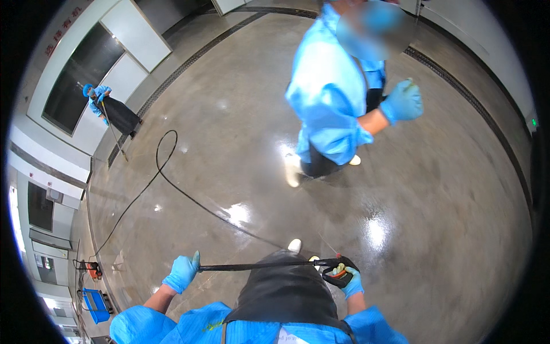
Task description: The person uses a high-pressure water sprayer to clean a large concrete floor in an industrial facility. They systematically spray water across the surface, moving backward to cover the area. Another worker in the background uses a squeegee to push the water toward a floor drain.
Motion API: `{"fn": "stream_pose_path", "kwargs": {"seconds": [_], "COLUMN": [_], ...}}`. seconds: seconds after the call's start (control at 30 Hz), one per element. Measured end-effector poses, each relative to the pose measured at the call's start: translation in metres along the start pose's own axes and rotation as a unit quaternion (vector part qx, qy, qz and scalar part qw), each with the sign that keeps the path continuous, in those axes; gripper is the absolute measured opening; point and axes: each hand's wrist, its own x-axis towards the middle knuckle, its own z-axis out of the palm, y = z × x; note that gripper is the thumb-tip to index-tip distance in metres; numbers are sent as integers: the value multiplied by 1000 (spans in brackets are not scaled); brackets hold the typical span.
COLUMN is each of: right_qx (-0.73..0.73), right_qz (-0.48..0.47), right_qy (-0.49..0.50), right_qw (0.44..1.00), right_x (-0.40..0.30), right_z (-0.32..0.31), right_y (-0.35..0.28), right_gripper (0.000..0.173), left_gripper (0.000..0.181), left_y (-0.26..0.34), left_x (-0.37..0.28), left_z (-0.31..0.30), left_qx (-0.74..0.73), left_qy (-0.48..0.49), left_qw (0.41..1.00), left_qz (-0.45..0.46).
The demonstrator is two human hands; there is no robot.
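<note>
A black pressure-washer spray gun (333,268) with a long lance (253,266) lies crosswise in front of my black apron (283,292). My right hand (352,281), in a blue glove, holds the gun's handle, with fingers by its orange trigger (340,274). At the other end, my left hand (182,271), also gloved, grips the lance with the thumb pointing up. A black hose (206,209) trails over the wet grey floor (240,107) and forms a loop. Its near end passes out of sight by my apron.
A person (331,99) in blue sleeves and white boots is close ahead. Another person (114,109) holds a long-handled tool (111,127) by the left wall. An orange machine (93,271) and a blue cart (96,305) stand at left. Drain grating (184,64) edges the floor.
</note>
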Motion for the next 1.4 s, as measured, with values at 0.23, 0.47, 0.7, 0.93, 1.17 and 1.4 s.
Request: {"fn": "stream_pose_path", "kwargs": {"seconds": [0.23, 0.47, 0.7, 0.93, 1.17, 1.4], "right_qx": [-43, -29, -28, -72, -88, -187], "right_qz": [-65, -13, -120, -212, -242, -155], "right_qy": [-134, -138, -3, -31, 4, -10], "right_qw": [988, 990, 992, 974, 966, 970], "right_x": [15, 4, 2, 26, 50, 98], "right_z": [-9, 18, 50, 46, 59, 145], "right_y": [-7, -5, 23, 39, 64, 122], "right_gripper": [63, 68, 29, 24, 36, 29], "left_gripper": [56, 50, 47, 42, 43, 43], "left_y": [7, 11, 23, -14, -75, -184], "left_x": [15, 56, 77, 85, 98, 124], "left_z": [0, -28, -51, -26, 41, -1], "left_qx": [-3, 23, 1, 75, 21, -230], "left_qy": [48, 119, 199, 241, 185, 210], "left_qw": [995, 988, 965, 944, 966, 949], "left_qz": [86, 99, 168, 211, 178, 52]}}
